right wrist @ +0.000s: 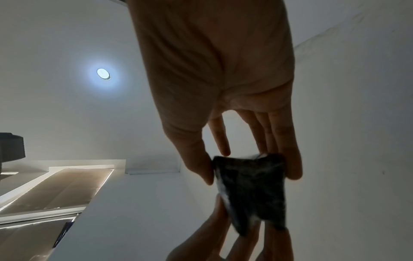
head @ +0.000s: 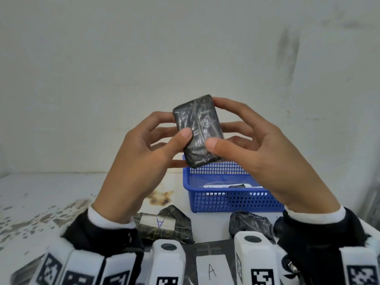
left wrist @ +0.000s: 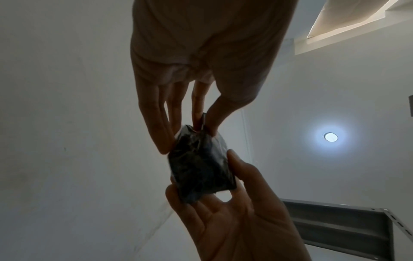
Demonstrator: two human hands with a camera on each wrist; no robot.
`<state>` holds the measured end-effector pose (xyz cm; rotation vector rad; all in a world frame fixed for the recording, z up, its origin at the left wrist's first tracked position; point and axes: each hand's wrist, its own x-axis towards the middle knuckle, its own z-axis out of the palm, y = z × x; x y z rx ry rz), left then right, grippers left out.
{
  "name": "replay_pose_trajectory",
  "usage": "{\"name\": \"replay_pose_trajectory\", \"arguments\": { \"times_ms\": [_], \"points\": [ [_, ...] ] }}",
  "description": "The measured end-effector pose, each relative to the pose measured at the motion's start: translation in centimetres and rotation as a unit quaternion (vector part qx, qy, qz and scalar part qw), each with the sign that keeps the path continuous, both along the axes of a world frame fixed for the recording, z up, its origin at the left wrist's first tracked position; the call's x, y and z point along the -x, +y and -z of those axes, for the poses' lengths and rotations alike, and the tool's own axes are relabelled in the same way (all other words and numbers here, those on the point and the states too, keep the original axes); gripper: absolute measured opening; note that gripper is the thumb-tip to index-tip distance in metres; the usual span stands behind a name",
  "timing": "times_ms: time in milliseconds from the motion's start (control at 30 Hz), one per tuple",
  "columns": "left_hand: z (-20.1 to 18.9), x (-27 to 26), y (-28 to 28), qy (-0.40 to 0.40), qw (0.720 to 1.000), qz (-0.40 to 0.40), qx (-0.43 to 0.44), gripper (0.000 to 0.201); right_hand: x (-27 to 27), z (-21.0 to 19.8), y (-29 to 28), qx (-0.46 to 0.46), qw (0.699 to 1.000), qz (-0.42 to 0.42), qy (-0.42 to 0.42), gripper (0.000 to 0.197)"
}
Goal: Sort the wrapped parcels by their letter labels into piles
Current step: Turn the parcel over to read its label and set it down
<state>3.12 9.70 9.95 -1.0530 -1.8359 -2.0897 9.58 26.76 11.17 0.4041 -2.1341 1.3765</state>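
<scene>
Above table (head: 61,192), hands (head: 141,153) around parcel (head: 198,130).

Held parcel (head: 198,130): no letter label on the face shown; far face hidden. Below the grip, the white label in the blue basket (head: 230,199) is illegible behind mesh. Nearest A-labelled parcel (head: 211,268) is cut by the frame edge and wrist cameras.

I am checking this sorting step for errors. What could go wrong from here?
No letter label shows on the held parcel, so it may land in the wrong pile. The left hand and right hand pinch it only with fingertips above the blue basket; it could slip and drop in.
</scene>
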Motion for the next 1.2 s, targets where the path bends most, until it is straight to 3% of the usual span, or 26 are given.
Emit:
{"name": "replay_pose_trajectory", "arguments": {
  "times_ms": [200,467,667,800,933,1067,1200],
  "points": [
    [-0.01,-0.22,0.25,0.023,1.000,-0.010,0.008,0.034,0.17,0.02,-0.29,-0.012,1.000,0.006,0.012,0.042],
    [0.01,-0.31,0.36,0.051,0.996,-0.058,0.037,0.025,0.04,-0.20,-0.40,-0.035,0.999,0.028,0.010,0.035],
    [-0.04,-0.24,0.30,0.067,0.995,-0.070,0.033,0.016,-0.07,-0.04,-0.01,-0.037,0.999,0.031,0.005,0.055],
    [-0.23,-0.68,0.15,0.023,0.999,-0.029,0.026,0.032,-0.12,0.00,0.23,0.001,1.000,-0.009,-0.011,0.056],
    [-0.17,-0.82,0.28,0.000,1.000,0.004,0.007,0.029,0.10,-0.05,-0.04,0.033,0.999,-0.031,-0.006,0.051],
    [-0.02,-0.64,0.40,-0.004,1.000,-0.003,-0.018,0.031,0.53,0.17,0.05,0.022,1.000,-0.014,0.002,0.046],
    [-0.09,-0.64,0.49,-0.006,1.000,-0.001,-0.019,0.045,0.51,0.23,0.14,0.000,1.000,-0.012,0.010,0.037]
  ]
}}
